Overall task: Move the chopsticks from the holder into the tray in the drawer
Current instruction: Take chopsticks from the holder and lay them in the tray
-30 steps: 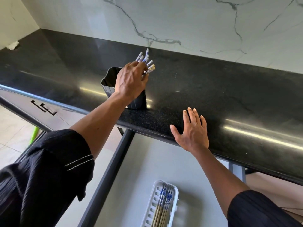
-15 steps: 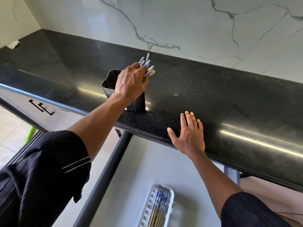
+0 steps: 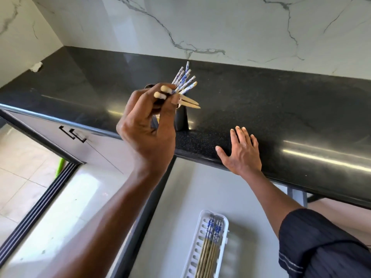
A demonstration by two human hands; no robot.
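My left hand (image 3: pixel 146 125) is raised above the counter edge, gripping two wooden chopsticks (image 3: pixel 189 102) whose thin tips point right. Behind it stands the dark holder (image 3: pixel 180 119), mostly hidden by the hand, with several blue-and-white patterned chopsticks (image 3: pixel 183 79) fanning out of its top. My right hand (image 3: pixel 242 151) lies flat and open on the black countertop (image 3: pixel 281 109) near its front edge. Below, in the open drawer (image 3: pixel 180 197), a white slotted tray (image 3: pixel 222 221) holds several chopsticks (image 3: pixel 209 245) lying lengthwise.
A white marble-patterned wall rises behind the counter. A scrap of white paper (image 3: pixel 37 66) lies at the counter's far left. A closed cabinet front with black handles (image 3: pixel 72 133) is left of the drawer, and tiled floor shows at lower left.
My left hand has lifted up and toward me from the holder, pulling two chopsticks out of it. The right hand has stayed flat on the counter.
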